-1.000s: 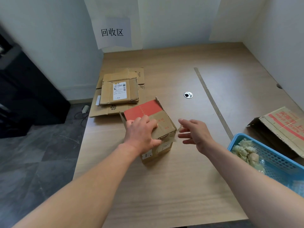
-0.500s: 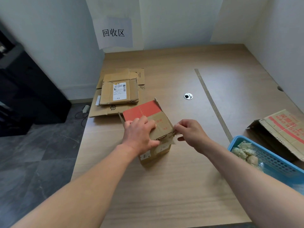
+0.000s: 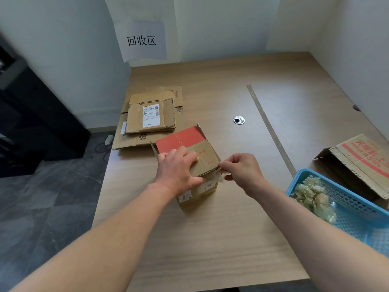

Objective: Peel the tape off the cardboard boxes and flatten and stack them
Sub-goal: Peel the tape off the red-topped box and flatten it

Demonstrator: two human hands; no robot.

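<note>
A white paper sheet (image 3: 145,41) on the wall (image 3: 221,28) beyond the left hand (image 3: 176,171) read "回收区"; print on a nearer white shipping label (image 3: 151,116) was illegibly small.

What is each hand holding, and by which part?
The left hand grips the small box over its top front edge; the right hand pinches the loose tape end at the box's corner.

Wall sign (image 3: 143,40), cable grommet (image 3: 239,120), black cabinet (image 3: 42,123)

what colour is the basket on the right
Light blue basket, best seen in the head view.
</note>
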